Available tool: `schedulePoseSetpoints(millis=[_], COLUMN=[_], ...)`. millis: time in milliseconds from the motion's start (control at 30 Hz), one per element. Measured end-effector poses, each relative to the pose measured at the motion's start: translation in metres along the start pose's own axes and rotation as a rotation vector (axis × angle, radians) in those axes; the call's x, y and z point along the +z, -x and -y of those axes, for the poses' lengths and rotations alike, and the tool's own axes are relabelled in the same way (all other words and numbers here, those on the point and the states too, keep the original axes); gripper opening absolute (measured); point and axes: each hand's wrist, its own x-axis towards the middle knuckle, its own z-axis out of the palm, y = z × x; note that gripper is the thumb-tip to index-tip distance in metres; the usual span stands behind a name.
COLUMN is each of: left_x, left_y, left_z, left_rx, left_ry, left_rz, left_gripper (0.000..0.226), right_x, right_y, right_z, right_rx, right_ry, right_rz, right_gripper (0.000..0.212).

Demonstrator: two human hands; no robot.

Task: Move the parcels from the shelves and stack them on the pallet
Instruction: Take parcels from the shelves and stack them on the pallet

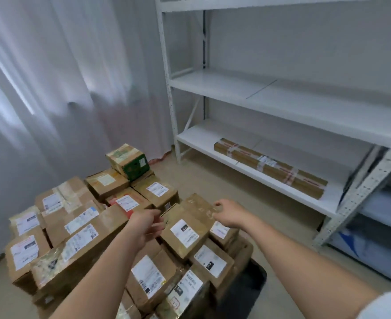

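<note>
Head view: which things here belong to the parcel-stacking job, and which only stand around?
Belong to the job:
- long parcel lying on the low shelf
- stacked parcels
- green box on top of the stack
- left hand and right hand over the stack

Only around:
- curtain
- floor

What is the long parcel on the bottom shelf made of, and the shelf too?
The long parcel looks like brown cardboard or kraft paper, matte, bound with shiny tape. The shelf seems painted metal: smooth white boards and uprights punched with rows of holes.
</note>
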Motion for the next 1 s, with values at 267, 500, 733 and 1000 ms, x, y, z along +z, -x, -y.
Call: schedulePoseSetpoints(millis=[267, 500, 733, 1000], left_x=[0.165, 0.351, 0.505, 0.586], left_y=[0.042, 0.098, 0.144, 0.091], left_z=[-0.067, -0.104, -0.115, -0.137], left_rx=[0.118, 0.203, 0.248, 0.211], left_ry=[-0.052, -0.082, -0.129, -0.187], left_rz=[0.219, 0.402, 0.564, 0.575], left_gripper=[0.018, 0.012, 0.012, 0.009], right_x=[-0.129, -0.245, -0.327, -0.357], right_y=[0.051, 0.08, 0.096, 0.034], right_z=[-0.095, -0.207, -0.319, -0.385], right_rx=[0.016, 0.006, 0.021, 0.116], right_ry=[-0.169, -0.288, -0.422, -0.538], right_rz=[-0.297, -0.553, -0.65, -0.59], right_gripper=[0.033, 0.026, 0.026, 0.035])
